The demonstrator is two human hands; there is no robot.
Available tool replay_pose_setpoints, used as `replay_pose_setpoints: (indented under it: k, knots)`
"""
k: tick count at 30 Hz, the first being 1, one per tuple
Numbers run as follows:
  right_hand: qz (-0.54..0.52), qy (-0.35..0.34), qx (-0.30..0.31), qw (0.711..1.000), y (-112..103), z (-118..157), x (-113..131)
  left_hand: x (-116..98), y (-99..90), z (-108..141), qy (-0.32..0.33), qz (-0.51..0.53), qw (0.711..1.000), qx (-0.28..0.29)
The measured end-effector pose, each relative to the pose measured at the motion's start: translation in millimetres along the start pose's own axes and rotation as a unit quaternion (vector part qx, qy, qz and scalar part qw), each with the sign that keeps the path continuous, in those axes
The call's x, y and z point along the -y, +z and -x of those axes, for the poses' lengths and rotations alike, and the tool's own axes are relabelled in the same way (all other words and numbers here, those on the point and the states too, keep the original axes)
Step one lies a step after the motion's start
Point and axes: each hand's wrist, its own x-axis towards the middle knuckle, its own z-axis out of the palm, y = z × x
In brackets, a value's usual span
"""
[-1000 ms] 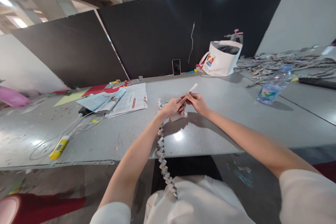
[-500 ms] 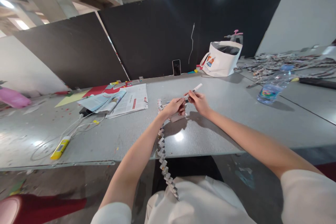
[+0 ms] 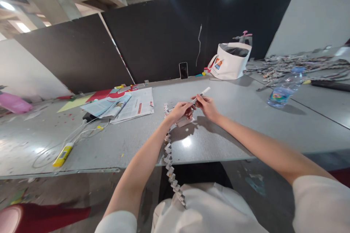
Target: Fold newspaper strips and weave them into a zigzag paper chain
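A white pen (image 3: 205, 90) slants up and to the right out of my right hand (image 3: 207, 106), whose fingers are closed on it. Close beside it, my left hand (image 3: 182, 112) has its fingers curled together; what they hold is too small to make out. Under my left hand a pale flat piece (image 3: 186, 122) shows on the table. A zigzag chain of folded paper (image 3: 168, 158) runs from beside my left hand over the table edge and down to my lap.
Newspapers (image 3: 136, 106), a yellow glue tube (image 3: 62, 155) and white cables are on the left. A phone (image 3: 183, 70) leans on the black partition. To the right are a white bag (image 3: 230, 62), a water bottle (image 3: 286, 89) and rolled paper sticks (image 3: 306, 66).
My two hands have moved slightly, and the dark part between their fingertips shows less. Otherwise the scene is nearly the same.
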Motion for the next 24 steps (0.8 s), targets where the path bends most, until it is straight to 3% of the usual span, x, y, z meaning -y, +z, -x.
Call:
replay_pose_setpoints:
  k: [7,13,19,24]
  knots:
    - [0.024,-0.001,0.004,1.0,-0.2,1.1,1.0,7.2,-1.3,-0.9,0.006,0.008,1.0,0.006]
    - [0.132,-0.073,-0.001,0.988,-2.0,2.7,5.1,4.1,-0.1,-0.3,-0.005,0.008,1.0,0.004]
    - [0.124,-0.099,0.075,0.984,-10.4,-1.3,-12.2,1.5,-2.4,1.5,-0.017,0.068,0.997,0.041]
    - [0.13,-0.124,0.098,0.979,-14.7,-2.7,-20.1,-1.7,-3.9,3.6,-0.026,0.098,0.992,0.069]
